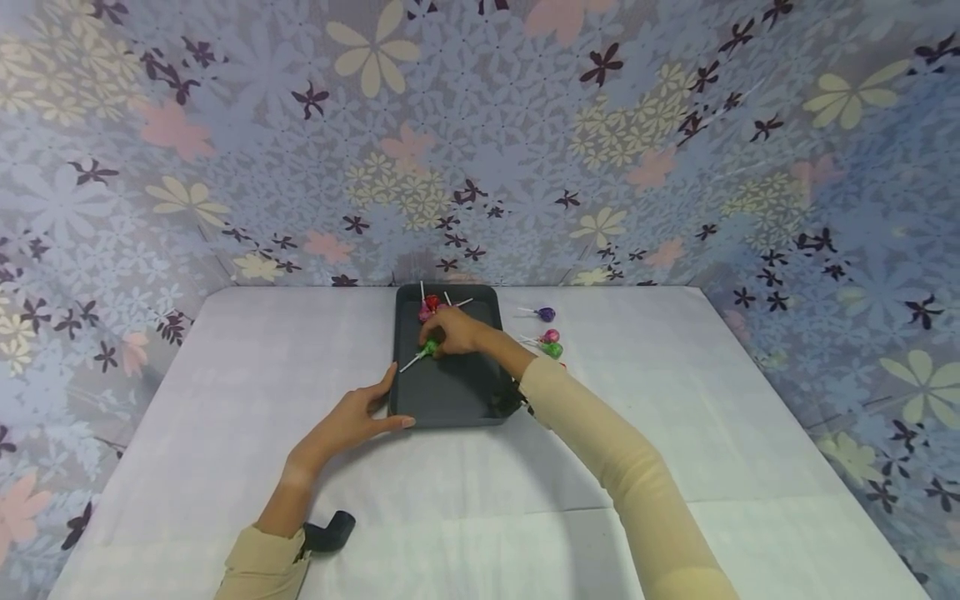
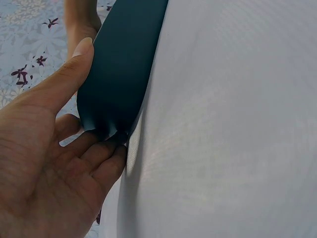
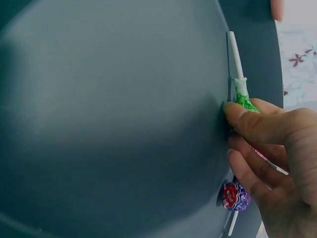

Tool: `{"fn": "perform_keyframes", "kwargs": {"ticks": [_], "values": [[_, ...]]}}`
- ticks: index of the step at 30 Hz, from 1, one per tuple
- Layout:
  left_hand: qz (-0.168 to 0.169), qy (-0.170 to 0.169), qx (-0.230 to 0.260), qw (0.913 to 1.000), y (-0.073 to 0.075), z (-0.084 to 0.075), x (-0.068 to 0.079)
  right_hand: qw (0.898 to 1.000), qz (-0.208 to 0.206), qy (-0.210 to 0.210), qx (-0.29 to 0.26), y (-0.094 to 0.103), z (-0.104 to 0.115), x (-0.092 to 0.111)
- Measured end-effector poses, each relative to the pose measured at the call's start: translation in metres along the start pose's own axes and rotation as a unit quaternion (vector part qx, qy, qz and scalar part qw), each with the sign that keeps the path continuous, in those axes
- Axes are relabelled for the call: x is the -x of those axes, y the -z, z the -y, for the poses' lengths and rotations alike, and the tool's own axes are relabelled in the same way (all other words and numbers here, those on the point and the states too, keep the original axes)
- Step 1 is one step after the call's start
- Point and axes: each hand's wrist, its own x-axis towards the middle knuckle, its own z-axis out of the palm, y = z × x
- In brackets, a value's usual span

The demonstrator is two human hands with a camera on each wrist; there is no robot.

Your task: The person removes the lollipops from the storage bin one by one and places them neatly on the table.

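Note:
My right hand (image 1: 453, 330) pinches a green-wrapped lollipop (image 1: 430, 347) low over the dark grey tray (image 1: 457, 396), its white stick pointing to the front left. In the right wrist view the thumb and fingers hold the green wrapper (image 3: 241, 95) just below the stick. Several lollipops (image 1: 432, 303) lie at the tray's back, partly hidden by this hand; one has a red and purple wrapper (image 3: 235, 197). My left hand (image 1: 351, 423) grips the tray's front left corner. In the left wrist view its thumb rests at the rim, with the other fingers curled at the base.
To the tray's right lie a purple lollipop (image 1: 546, 314), a pink one (image 1: 551, 335) and a green one (image 1: 552, 351); a bit of red shows by the right sleeve. A white cloth (image 1: 285, 333) covers the table, with a floral wall (image 1: 517, 167) behind.

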Motion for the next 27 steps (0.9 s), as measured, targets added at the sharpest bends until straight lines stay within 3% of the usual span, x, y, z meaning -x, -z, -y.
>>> {"fn": "perform_keyframes", "kwargs": {"ticks": [10,19,27], "values": [[0.001,-0.011,0.002,0.9999,-0.002,0.001,0.0,0.999,-0.012,-0.037,-0.037,0.007,-0.002,0.016],[0.004,-0.001,0.009,1.0,-0.001,0.0,0.002,0.993,-0.064,-0.08,-0.057,0.012,-0.002,0.028],[0.008,0.005,0.005,0.9999,-0.002,0.002,0.0,0.984,-0.09,-0.083,-0.129,0.01,-0.008,0.038]]}}
